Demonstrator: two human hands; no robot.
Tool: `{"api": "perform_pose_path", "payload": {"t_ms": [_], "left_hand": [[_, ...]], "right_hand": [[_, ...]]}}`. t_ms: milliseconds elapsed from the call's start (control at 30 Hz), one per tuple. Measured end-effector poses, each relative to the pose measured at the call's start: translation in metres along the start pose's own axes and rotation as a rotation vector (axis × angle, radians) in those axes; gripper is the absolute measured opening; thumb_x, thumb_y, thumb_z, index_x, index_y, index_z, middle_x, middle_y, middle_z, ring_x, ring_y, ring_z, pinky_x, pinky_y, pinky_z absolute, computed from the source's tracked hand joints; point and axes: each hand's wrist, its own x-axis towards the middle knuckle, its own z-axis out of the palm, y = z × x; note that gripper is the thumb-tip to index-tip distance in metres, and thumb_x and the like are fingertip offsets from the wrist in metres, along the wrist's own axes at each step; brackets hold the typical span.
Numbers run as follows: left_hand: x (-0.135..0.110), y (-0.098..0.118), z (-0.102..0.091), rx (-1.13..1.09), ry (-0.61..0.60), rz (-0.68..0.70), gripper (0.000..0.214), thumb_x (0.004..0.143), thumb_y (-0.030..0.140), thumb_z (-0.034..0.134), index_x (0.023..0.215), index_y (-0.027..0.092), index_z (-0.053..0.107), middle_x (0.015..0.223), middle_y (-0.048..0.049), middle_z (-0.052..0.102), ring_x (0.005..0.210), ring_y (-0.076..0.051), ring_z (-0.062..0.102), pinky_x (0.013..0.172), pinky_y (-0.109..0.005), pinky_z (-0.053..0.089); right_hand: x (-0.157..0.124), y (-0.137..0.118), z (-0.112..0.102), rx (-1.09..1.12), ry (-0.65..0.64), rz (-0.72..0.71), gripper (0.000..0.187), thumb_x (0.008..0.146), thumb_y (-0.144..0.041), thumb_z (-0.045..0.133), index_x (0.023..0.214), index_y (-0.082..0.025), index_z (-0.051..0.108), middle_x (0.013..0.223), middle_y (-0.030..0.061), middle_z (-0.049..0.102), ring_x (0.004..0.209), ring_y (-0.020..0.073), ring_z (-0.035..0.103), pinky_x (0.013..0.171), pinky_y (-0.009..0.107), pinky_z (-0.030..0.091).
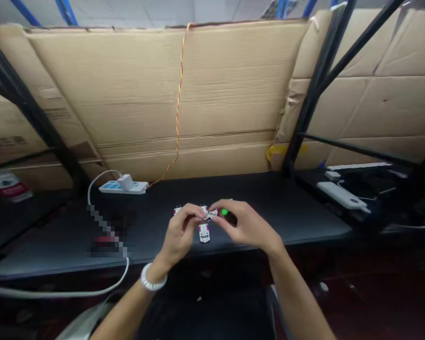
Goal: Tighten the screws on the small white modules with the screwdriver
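My left hand [180,230] is pinched at the fingertips on a small white piece with thin dark lines [212,215]. Opposite it, my right hand [247,224] grips the same piece between thumb and fingers. A black thing with a bright green end [230,217] shows within the curl of my right hand; whether it is held or lies behind cannot be made out. Just below the fingertips, a small white toy-like part with grey details [204,233] lies on the black tabletop [269,198]. Another white and magenta part [177,210] shows beyond my left hand, partly covered.
At the back left lies a white power strip [141,188] with a plugged-in adapter [126,182]. A white cable [126,269] runs over the front edge. Cardboard [233,94] walls the back, between black metal posts [310,104]. A long white device [342,195] is at right.
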Motion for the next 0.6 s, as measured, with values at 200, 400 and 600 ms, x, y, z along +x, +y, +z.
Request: {"api": "perform_pose_path", "payload": {"t_ms": [200, 400, 600], "left_hand": [[-0.002, -0.001, -0.001, 0.034, 0.067, 0.005, 0.014, 0.109, 0.024, 0.060, 0.098, 0.021, 0.069, 0.094, -0.0034, 0.069, 0.081, -0.016, 0.066, 0.069, -0.025, 0.053], [-0.003, -0.003, 0.000, 0.097, 0.154, 0.009, 0.018, 0.109, 0.028, 0.060, 0.094, 0.021, 0.068, 0.090, -0.0030, 0.067, 0.079, -0.017, 0.065, 0.071, -0.028, 0.054], [-0.008, -0.006, 0.003, 0.105, 0.249, 0.003, 0.019, 0.110, 0.030, 0.057, 0.095, 0.021, 0.065, 0.091, -0.0025, 0.064, 0.076, -0.016, 0.061, 0.068, -0.027, 0.052]], "right_hand": [[0.007, 0.001, 0.024, 0.032, 0.038, -0.082, 0.013, 0.102, -0.023, 0.068, 0.111, -0.022, 0.077, 0.105, 0.0066, 0.084, 0.092, 0.0210, 0.079, 0.084, 0.032, 0.060], [0.009, 0.006, 0.035, 0.035, 0.129, -0.155, 0.013, 0.102, -0.022, 0.068, 0.110, -0.021, 0.078, 0.102, 0.0069, 0.085, 0.088, 0.0200, 0.080, 0.082, 0.031, 0.062], [0.010, 0.007, 0.054, -0.016, 0.200, -0.244, 0.019, 0.102, -0.016, 0.063, 0.114, -0.020, 0.076, 0.098, 0.0086, 0.084, 0.084, 0.0201, 0.079, 0.076, 0.030, 0.061]]}}
